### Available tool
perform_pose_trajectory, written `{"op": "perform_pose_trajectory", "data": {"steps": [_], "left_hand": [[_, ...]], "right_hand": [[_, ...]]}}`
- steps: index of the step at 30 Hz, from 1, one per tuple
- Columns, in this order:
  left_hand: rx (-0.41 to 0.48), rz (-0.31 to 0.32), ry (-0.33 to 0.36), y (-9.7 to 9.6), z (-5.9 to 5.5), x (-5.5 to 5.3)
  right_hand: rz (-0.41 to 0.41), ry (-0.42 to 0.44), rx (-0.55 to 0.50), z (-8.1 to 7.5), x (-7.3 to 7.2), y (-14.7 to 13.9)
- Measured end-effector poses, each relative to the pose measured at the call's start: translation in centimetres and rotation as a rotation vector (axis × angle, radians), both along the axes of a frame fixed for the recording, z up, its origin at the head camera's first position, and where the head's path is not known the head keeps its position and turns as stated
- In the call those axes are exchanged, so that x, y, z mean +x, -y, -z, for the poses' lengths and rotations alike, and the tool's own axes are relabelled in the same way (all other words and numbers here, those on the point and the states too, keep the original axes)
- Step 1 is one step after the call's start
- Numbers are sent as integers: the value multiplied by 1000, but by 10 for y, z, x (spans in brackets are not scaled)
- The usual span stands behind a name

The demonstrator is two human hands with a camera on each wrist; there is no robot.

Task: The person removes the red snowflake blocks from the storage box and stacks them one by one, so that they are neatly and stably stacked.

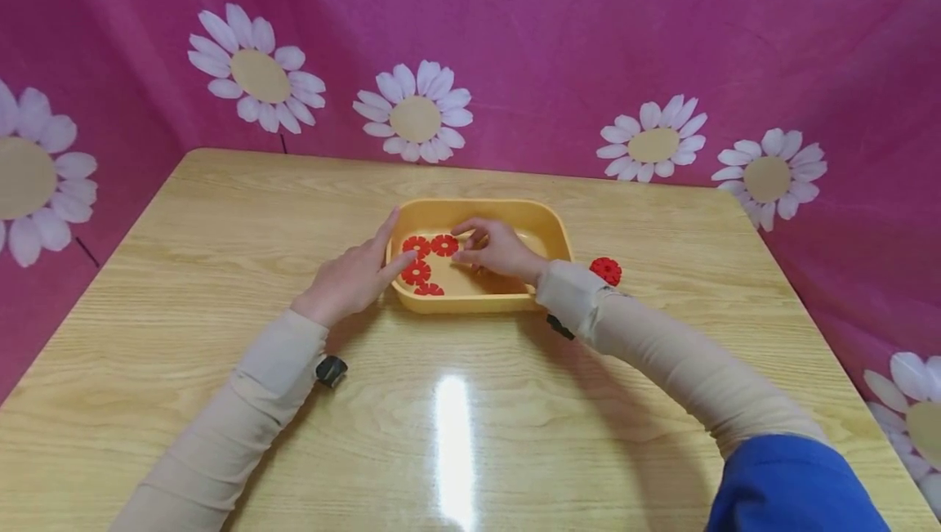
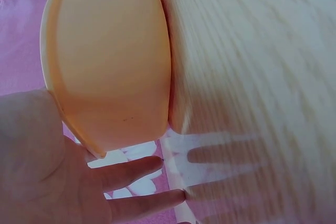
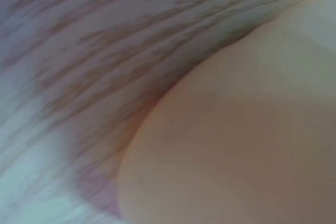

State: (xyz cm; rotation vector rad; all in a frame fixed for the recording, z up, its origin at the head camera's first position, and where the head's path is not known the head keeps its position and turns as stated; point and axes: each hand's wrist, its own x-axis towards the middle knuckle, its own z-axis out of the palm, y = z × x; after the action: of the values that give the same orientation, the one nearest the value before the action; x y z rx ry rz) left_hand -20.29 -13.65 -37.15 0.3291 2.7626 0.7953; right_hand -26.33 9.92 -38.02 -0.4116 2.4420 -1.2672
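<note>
A yellow plastic tray (image 1: 470, 303) stands on the table with several red flower-shaped discs (image 1: 416, 272) in its left part. My left hand (image 1: 353, 274) rests at the tray's left end, thumb over the rim; in the left wrist view its fingers (image 2: 131, 174) stretch straight along the outside of the tray wall (image 2: 115, 66). Reaching inside the tray, my right hand (image 1: 500, 250) has thumb and index finger apart, just right of one red disc (image 1: 444, 245). Nothing shows between them. The right wrist view holds only the blurred tray side (image 3: 226, 156).
Another round red piece (image 1: 606, 271) lies on the wooden table (image 1: 367, 450), right of the tray and behind my right wrist. A pink curtain (image 1: 529, 42) with white daisies hangs at the table's far edge and sides.
</note>
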Motion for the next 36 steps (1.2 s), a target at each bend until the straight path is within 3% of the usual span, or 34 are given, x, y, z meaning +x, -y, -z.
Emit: {"op": "perform_pose_trajectory", "data": {"steps": [6, 12, 16, 27, 36], "left_hand": [[4, 0, 4, 2, -1, 1], [-1, 3, -3, 3, 0, 1], [-2, 10, -7, 2, 1, 1], [0, 11, -4, 1, -1, 2], [-1, 7, -7, 0, -3, 3]], "right_hand": [[-26, -39, 38, 6, -2, 7], [-33, -94, 175, 8, -4, 15], [-12, -82, 214, 7, -5, 16], [-22, -78, 50, 6, -3, 18], [-55, -55, -15, 0, -1, 15]]}}
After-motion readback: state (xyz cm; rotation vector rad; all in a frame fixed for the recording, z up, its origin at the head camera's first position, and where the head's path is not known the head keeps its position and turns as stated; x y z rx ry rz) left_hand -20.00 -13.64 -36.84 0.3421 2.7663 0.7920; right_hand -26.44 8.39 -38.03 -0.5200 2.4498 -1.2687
